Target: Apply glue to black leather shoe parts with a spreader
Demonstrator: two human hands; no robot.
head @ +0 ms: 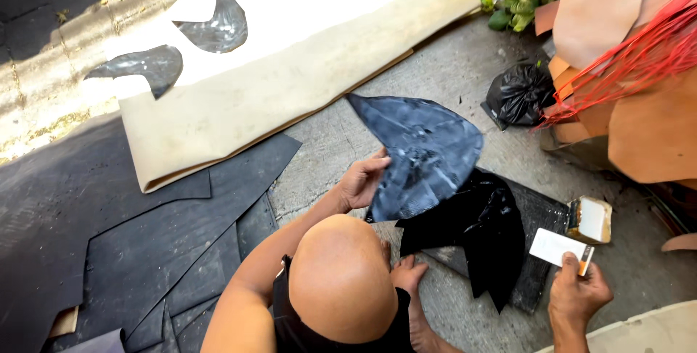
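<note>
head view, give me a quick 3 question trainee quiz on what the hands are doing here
1. True or false: the left hand holds a shiny black cut piece raised off the ground.
2. What does the right hand hold? A) a small white card with an orange-tipped brush B) scissors C) a hammer
3. What lies on the dark mat just below the raised piece?

Key
1. True.
2. A.
3. A glossy black sheet, crumpled, beside an open tin.
</note>
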